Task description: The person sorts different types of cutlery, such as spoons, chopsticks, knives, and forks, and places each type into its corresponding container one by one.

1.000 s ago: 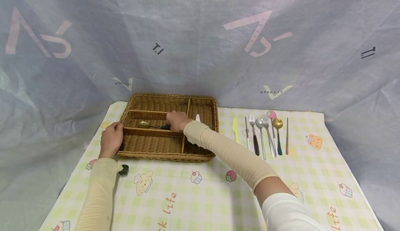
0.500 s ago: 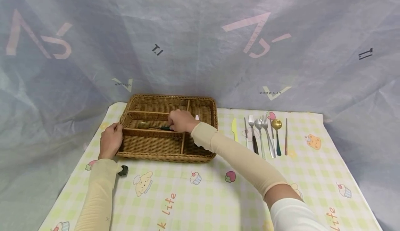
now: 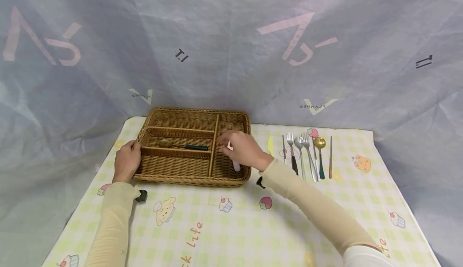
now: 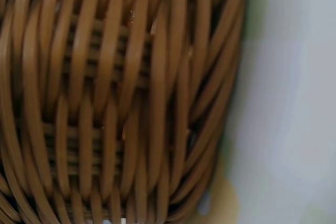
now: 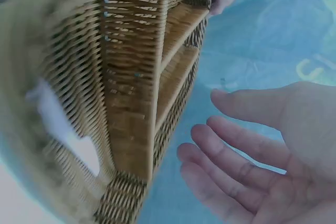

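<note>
A brown wicker cutlery basket (image 3: 188, 183) with dividers stands at the back left of the table. My left hand (image 3: 126, 162) grips its left rim; only the basket's woven wall fills the left wrist view. In the middle left compartment lies a spoon (image 3: 197, 147) with a gold bowl and dark green handle. Over the right compartment hovers my right hand (image 3: 243, 148), its fingers loosely bent and holding nothing. Below it a white-pink knife (image 3: 236, 166) lies in that compartment, partly hidden in the head view; the right wrist view shows it as a pale knife (image 5: 68, 127).
Right of the basket a yellow knife (image 3: 270, 144) lies on the checked tablecloth (image 3: 224, 235). Farther right is a row of forks (image 3: 290, 139), spoons (image 3: 320, 142), and thin sticks (image 3: 330, 158). A grey fabric backdrop (image 3: 224, 58) hangs behind the table.
My right hand has let go of the green-handled spoon, which lies in the middle compartment, and moved right over the right compartment. My left hand stays on the basket's rim.
</note>
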The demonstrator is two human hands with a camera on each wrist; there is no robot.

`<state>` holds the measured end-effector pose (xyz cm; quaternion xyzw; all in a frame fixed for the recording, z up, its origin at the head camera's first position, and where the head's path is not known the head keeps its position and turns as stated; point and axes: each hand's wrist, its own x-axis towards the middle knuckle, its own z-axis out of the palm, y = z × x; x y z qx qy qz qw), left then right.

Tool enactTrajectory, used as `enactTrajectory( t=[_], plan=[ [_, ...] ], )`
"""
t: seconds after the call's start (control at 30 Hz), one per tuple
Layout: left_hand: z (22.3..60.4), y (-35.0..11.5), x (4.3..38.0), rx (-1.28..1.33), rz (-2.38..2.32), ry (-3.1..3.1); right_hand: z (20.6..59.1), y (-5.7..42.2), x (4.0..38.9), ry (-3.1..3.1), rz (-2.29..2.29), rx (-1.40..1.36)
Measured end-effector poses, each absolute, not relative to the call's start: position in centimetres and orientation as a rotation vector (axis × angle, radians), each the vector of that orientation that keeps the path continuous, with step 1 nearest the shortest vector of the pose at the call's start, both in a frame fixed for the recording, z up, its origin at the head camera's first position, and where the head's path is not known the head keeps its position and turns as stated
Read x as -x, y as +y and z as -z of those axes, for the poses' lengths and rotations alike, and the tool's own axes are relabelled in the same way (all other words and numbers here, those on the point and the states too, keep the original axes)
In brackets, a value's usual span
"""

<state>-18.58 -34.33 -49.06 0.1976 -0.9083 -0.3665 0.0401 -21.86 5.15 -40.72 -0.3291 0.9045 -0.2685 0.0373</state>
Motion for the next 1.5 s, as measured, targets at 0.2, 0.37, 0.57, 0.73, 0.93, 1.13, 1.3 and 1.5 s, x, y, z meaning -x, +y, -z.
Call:
enactTrajectory(
  t=[0.2, 0.37, 0.57, 0.73, 0.93, 1.13, 1.3, 1.5],
  plan=[
    [49.0, -34.4, 18.6, -0.612, 1.129, -2.780, 41.5, 9.3, 19.5, 2.866, 0.943, 0.903],
    [49.1, -34.5, 18.4, -0.606, 1.124, -2.780, 42.8, 12.1, 17.5, 2.934, 1.042, 0.799],
    [49.1, -34.4, 18.3, -0.605, 1.128, -2.781, 44.7, 15.1, 15.5, 3.001, 1.110, 0.693],
    [49.1, -34.3, 18.1, -0.612, 1.105, -2.789, 46.4, 17.5, 14.3, 3.025, 1.166, 0.577],
    [49.2, -34.3, 18.1, -0.620, 1.114, -2.792, 48.1, 20.2, 13.1, 3.053, 1.190, 0.476],
    [49.1, -34.1, 18.1, -0.619, 1.127, -2.787, 48.5, 22.8, 12.3, 3.075, 1.167, 0.385],
    [49.0, -34.0, 18.2, -0.617, 1.099, -2.791, 48.2, 25.3, 12.6, 3.140, 1.130, 0.337],
    [48.7, -34.0, 18.3, -0.606, 1.103, -2.793, 47.8, 28.3, 13.9, 3.220, 1.042, 0.247]
  ],
)
